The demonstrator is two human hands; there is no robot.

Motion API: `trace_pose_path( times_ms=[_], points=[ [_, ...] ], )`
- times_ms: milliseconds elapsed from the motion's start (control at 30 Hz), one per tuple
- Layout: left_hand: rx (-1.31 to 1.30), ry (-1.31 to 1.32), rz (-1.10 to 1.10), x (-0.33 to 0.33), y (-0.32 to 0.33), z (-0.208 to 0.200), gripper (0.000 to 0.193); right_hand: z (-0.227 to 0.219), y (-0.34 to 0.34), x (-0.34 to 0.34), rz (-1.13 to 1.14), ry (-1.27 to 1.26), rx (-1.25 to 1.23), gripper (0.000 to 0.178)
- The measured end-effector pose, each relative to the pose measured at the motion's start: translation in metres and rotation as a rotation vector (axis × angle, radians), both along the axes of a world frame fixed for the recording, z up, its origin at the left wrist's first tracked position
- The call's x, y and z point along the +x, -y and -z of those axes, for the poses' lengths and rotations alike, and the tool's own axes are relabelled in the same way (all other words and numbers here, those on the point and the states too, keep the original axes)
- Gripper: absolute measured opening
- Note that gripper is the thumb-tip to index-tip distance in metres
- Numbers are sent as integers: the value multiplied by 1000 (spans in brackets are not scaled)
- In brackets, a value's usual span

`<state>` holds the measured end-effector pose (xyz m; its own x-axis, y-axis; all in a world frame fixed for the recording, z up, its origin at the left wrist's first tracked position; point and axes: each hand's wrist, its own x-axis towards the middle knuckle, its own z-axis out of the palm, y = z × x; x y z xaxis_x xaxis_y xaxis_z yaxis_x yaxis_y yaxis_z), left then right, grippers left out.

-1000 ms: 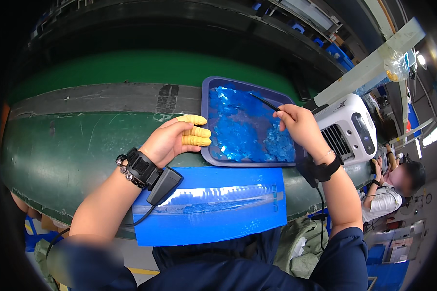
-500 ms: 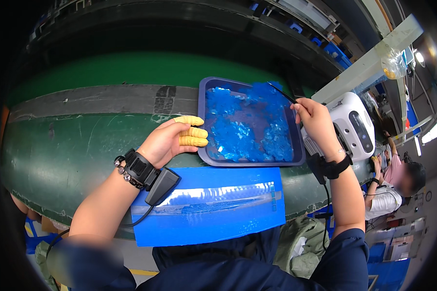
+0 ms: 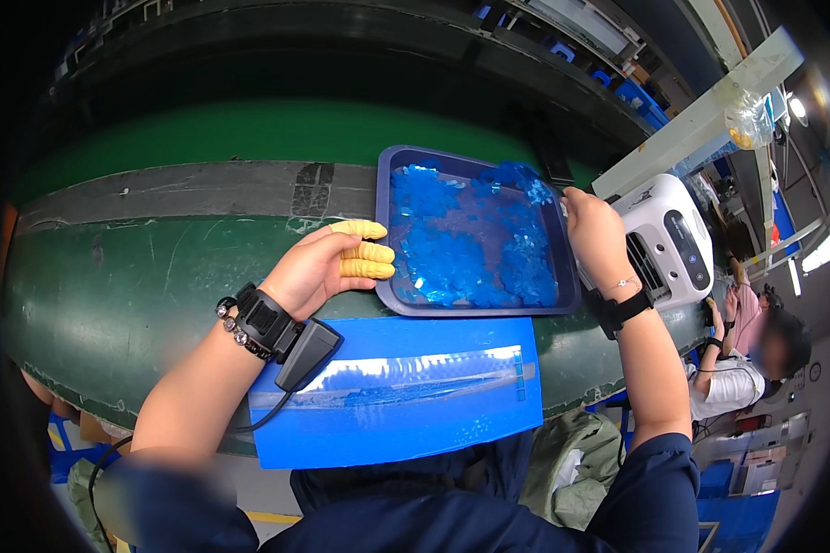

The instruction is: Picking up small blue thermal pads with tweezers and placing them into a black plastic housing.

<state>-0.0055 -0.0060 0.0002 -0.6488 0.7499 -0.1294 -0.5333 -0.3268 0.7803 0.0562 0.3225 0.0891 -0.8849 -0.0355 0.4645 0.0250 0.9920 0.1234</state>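
A dark blue-purple tray [image 3: 386, 184] lies on the green bench with many small, shiny blue film pieces [image 3: 452, 258] spread over its bottom. My left hand [image 3: 318, 267] wears yellow finger cots on several fingers. Its fingers are stretched out and slightly apart, with the tips against the tray's left rim. My right hand [image 3: 599, 240] is closed just beyond the tray's right rim. The slim black tweezers it held half a second ago are now hidden or too foreshortened to make out. A heap of blue pieces [image 3: 521, 180] sits in the far right corner, near its fingertips.
A blue sheet [image 3: 397, 433] with a clear strip across it lies in front of the tray. To the right of my right hand stands a white device [image 3: 678, 240] with a dark panel. A pale slanted post [image 3: 701, 111] rises behind it. Another person [image 3: 729, 378] sits farther right.
My right hand has drawn slightly down and turned. The black tweezers that pointed over the tray's far right corner no longer show. My left hand and the tray have stayed put.
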Motion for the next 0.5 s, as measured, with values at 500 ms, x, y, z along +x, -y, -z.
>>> trace_pose_path(
  times_ms=[500],
  points=[
    [-5,-3,-4,-1,0,0,27,7,30,34,-7,351,16,15]
  ],
)
